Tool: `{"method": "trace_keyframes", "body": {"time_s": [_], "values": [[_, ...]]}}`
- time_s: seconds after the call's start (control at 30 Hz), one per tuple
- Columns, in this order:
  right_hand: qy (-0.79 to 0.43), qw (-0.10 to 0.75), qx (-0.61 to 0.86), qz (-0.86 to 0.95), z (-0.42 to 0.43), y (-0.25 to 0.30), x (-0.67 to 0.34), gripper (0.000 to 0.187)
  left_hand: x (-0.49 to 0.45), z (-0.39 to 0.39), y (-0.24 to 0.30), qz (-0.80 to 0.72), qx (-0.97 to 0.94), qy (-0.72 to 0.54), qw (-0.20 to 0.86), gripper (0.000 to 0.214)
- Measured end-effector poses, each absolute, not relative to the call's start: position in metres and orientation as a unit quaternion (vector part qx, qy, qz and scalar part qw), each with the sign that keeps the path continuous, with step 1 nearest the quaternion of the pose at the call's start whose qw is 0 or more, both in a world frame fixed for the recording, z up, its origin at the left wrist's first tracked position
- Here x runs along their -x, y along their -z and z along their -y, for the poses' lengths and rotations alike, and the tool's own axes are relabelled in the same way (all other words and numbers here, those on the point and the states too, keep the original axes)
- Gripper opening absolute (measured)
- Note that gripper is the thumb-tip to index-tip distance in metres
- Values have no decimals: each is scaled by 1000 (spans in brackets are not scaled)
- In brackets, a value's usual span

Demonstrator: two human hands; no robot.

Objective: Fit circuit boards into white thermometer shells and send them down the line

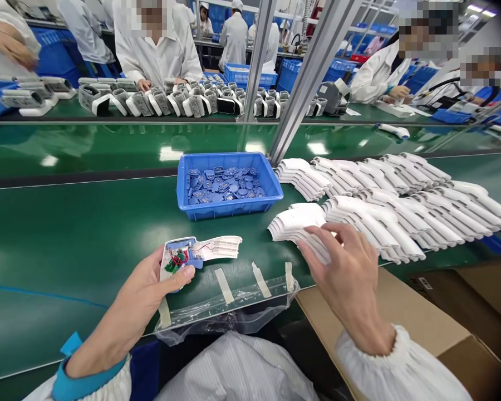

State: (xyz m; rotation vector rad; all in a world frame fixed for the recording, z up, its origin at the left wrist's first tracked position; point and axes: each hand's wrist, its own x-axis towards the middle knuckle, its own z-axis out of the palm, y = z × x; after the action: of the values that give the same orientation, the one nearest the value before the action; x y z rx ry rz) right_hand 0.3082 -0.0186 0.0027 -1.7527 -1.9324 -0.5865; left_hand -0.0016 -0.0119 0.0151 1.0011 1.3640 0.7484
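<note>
Lying in the worker's left hand (148, 284), on the near side of the blue bin (229, 211) and a little to its left, is an open white housing (223, 247), its narrow handle pointing right. From where I stand I can make out a blue frame (197, 263) in its broad end, with a green circuit board (172, 265) and red wires (181, 255) inside. That hand's grip is closed on the broad end, thumb laid across the near side.

The right hand (350, 273) is to the right of the bin and nearer the worker, fingers curled at the closest stack of white shells (298, 214). Thumb and nearest finger sit slightly apart at the stack's edge; I cannot tell whether this grip has hold of a shell. More white shells (401, 214) run in two nested rows away to the right of the bin.

The bin sits on the green desk (87, 223), full of small blue parts (225, 186). On its near side, strips of tape (224, 285) hold clear plastic (234, 321) at the desk's edge; a cardboard box (384, 312) is lower down, nearer and to the bin's right.

Just behind the bin's right corner rises a metal post (313, 78). Well beyond the bin, a co-worker (162, 55) in a white coat is behind a line of grey and white devices (192, 103).
</note>
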Motion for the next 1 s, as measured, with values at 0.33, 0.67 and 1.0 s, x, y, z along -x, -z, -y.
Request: {"method": "trace_keyframes", "body": {"time_s": [0.33, 0.67, 1.0], "values": [[136, 245, 633, 721, 17, 3, -290, 15, -1, 14, -17, -603, -441, -324, 580, 49], [50, 252, 643, 721, 19, 9, -288, 20, 3, 15, -15, -606, -436, -323, 582, 56], [219, 202, 693, 656, 22, 10, -325, 36, -10, 15, -14, -561, -419, -346, 625, 55]]}}
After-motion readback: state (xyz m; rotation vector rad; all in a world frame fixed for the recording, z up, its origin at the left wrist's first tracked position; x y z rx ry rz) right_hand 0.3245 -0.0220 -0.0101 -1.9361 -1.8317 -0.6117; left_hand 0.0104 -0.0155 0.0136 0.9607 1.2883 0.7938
